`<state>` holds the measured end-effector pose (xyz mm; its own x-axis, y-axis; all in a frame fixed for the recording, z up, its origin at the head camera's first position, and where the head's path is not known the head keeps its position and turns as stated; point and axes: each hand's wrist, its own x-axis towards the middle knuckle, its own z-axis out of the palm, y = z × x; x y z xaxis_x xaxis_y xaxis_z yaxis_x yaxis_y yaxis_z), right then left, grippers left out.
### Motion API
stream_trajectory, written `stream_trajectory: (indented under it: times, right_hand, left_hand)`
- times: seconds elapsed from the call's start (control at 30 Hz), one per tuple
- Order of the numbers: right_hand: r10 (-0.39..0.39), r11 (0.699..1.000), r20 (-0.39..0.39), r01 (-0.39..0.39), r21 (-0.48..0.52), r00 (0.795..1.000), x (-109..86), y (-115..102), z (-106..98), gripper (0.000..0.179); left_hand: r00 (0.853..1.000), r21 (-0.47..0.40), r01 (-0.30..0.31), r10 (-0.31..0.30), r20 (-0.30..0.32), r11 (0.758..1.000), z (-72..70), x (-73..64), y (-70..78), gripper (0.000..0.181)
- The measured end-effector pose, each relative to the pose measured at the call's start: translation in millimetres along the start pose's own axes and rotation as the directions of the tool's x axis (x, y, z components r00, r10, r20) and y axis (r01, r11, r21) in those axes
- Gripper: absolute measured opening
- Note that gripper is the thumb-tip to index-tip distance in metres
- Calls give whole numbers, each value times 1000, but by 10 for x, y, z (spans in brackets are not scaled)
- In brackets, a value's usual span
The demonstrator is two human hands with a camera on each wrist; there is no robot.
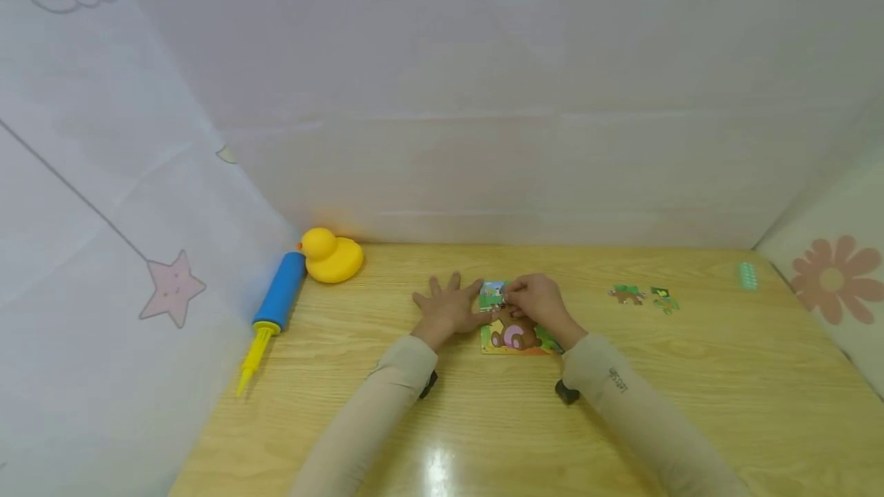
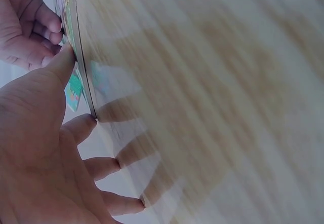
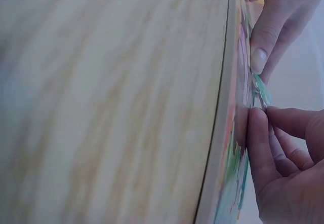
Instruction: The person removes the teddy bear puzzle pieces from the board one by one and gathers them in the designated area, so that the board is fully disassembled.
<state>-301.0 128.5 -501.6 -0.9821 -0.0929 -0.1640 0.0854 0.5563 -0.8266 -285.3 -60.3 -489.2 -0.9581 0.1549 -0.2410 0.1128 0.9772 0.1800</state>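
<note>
A jigsaw puzzle with a brown bear (image 1: pixel 512 337) lies flat on the wooden table. My left hand (image 1: pixel 447 310) is spread at its left side; the fingertips touch the table and puzzle edge, while the thumb (image 2: pixel 63 64) presses on the puzzle. From the other side my right hand (image 1: pixel 542 301) pinches a green and blue puzzle piece (image 3: pixel 261 93) between thumb and index finger. That piece (image 2: pixel 74 92) is tilted up from the board at the puzzle's upper left. The right fingers hide the upper right of the picture.
Loose brown and green puzzle pieces (image 1: pixel 627 294) lie to the right, with more pieces (image 1: pixel 664 299) beside them. A yellow rubber duck (image 1: pixel 331 255) and a blue and yellow hand pump (image 1: pixel 279 294) are at the left. A small green item (image 1: pixel 748 276) lies near the right back corner.
</note>
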Motion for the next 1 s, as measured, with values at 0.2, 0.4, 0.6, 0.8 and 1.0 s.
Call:
stream_trajectory:
  times: [0.2, 0.4, 0.6, 0.8, 1.0]
  right_hand:
    - [66, 981, 47, -73, 181, 997, 34, 52, -26, 19]
    - [74, 926, 114, -111, 360, 991, 31, 134, -91, 28]
    - [84, 866, 154, -149, 478, 984, 31, 211, -123, 38]
    - [74, 827, 196, -170, 536, 978, 32, 238, -187, 45]
    - [94, 791, 220, -207, 575, 971, 18, 212, -272, 43]
  left_hand:
    - [1000, 0, 7, -7, 5, 1000, 14, 32, 3, 84]
    - [1000, -8, 2, -2, 5, 1000, 3, 17, 15, 83]
    - [1000, -19, 4, -3, 11, 1000, 27, 3, 6, 82]
    - [1000, -16, -4, 4, 5, 1000, 26, 17, -4, 82]
    - [1000, -9, 1, -1, 7, 1000, 5, 29, -10, 82]
